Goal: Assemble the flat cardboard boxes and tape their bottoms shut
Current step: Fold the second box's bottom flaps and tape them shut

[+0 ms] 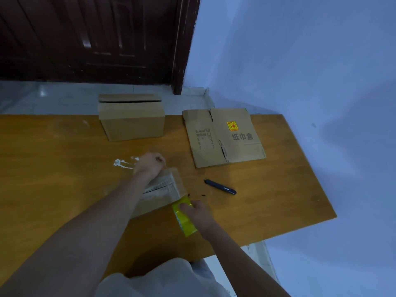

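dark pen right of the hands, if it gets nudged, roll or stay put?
The pen looks slim and round, lying free on the smooth table, so it would probably roll or skid. Likely light and stiff. Whether a clip would stop it is too small to tell.

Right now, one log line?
left hand: pressing box | right hand: gripping tape roll | bottom: being taped

Matt brown cardboard boxes [131,120] (one torn) on a smooth, slightly glossy orange wooden table [64,168]; glossy yellow tape [185,221].
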Demonstrator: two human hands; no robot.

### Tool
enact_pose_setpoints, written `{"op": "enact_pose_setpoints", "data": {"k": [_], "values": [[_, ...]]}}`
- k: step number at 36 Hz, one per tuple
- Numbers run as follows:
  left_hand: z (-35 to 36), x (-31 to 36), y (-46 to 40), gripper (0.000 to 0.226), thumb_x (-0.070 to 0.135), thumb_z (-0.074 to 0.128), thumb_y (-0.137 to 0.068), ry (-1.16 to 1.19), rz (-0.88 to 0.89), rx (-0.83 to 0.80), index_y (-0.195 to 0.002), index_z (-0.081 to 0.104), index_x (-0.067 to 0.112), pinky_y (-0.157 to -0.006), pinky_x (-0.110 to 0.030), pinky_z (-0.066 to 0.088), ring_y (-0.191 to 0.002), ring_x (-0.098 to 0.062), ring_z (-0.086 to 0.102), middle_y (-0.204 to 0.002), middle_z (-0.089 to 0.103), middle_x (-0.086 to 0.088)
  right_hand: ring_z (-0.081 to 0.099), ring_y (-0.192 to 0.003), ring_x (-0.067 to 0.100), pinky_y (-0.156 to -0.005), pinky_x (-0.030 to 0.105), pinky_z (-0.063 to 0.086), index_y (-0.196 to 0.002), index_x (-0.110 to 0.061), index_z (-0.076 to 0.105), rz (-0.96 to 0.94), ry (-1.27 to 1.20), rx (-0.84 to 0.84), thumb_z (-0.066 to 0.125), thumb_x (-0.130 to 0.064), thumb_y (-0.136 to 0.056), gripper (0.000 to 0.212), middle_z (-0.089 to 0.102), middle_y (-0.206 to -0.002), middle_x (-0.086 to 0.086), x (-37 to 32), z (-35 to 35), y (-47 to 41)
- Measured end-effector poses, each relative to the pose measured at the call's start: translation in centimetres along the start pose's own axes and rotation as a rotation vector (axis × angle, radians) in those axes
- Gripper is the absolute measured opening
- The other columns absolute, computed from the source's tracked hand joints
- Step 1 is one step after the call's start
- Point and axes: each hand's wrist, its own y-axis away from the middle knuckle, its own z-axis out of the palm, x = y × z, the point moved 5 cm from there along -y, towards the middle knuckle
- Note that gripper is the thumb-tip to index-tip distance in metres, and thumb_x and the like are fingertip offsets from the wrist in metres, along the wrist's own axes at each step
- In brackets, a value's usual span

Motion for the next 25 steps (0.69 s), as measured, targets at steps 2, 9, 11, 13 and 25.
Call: {"op": "enact_pose_setpoints", "data": {"k": [2, 9, 11, 13, 25], "values": [[-0.9, 0.1, 0.8, 0.016, 0.021, 0.048, -0.095, -0.022, 0.040, 0.153, -0.092, 0.063, 0.020, -0.060, -0.033, 0.049, -0.081, -0.028, 0.062, -0.087, 0.063, -0.004, 0.029, -0.043, 0.005, -0.041, 0.016, 0.024, -0.073, -0.012, 0.048, 0.019, -0.024, 0.034, 0.051, -0.028, -0.096, 0.028, 0.031, -0.052, -0.007, 0.4, 0.0, -0.5], [-2.2, 0.2, 3.6, 0.021, 0.019, 0.055, -0.091, -0.228, 0.279, 0.417, -0.111, 0.062, 0.013, -0.082, -0.039, 0.039, -0.107, -0.030, 0.051, -0.109, 0.059, -0.008, 0.051, -0.060, 0.019, -0.057, 0.029, 0.038, -0.072, -0.011, 0.053, 0.035, -0.091, 0.053, 0.057, -0.038, -0.086, 0.030, 0.050, -0.064, 0.007, -0.6, 1.4, -2.4], [-1.9, 0.4, 4.2, 0.021, 0.014, 0.057, -0.089, -0.286, 0.353, 0.426, -0.109, 0.064, 0.012, -0.080, -0.041, 0.039, -0.105, -0.032, 0.052, -0.106, 0.058, -0.010, 0.049, -0.046, 0.008, -0.050, 0.021, 0.038, -0.063, -0.013, 0.051, 0.030, -0.091, 0.056, 0.055, -0.026, -0.093, 0.033, 0.049, -0.049, -0.008, -1.0, 1.3, -2.9], [-1.1, 0.5, 4.5, 0.021, 0.012, 0.062, -0.085, -0.356, 0.445, 0.406, -0.105, 0.067, 0.011, -0.078, -0.044, 0.042, -0.099, -0.034, 0.055, -0.103, 0.060, -0.011, 0.047, -0.048, 0.014, -0.049, 0.021, 0.037, -0.066, -0.011, 0.051, 0.025, -0.106, 0.063, 0.055, -0.026, -0.092, 0.031, 0.046, -0.051, -0.002, -1.4, 1.4, -3.5], [0.8, -1.7, 4.8, 0.056, 0.045, 0.026, -0.093, -0.389, 0.527, 0.250, -0.126, 0.058, 0.013, -0.100, -0.050, 0.039, -0.125, -0.031, 0.041, -0.131, 0.052, -0.006, 0.045, -0.074, 0.023, -0.065, 0.036, 0.035, -0.087, -0.007, 0.058, 0.073, -0.147, 0.047, 0.055, -0.055, -0.067, 0.052, 0.043, -0.082, 0.009, -1.3, 2.6, -5.1]]}}
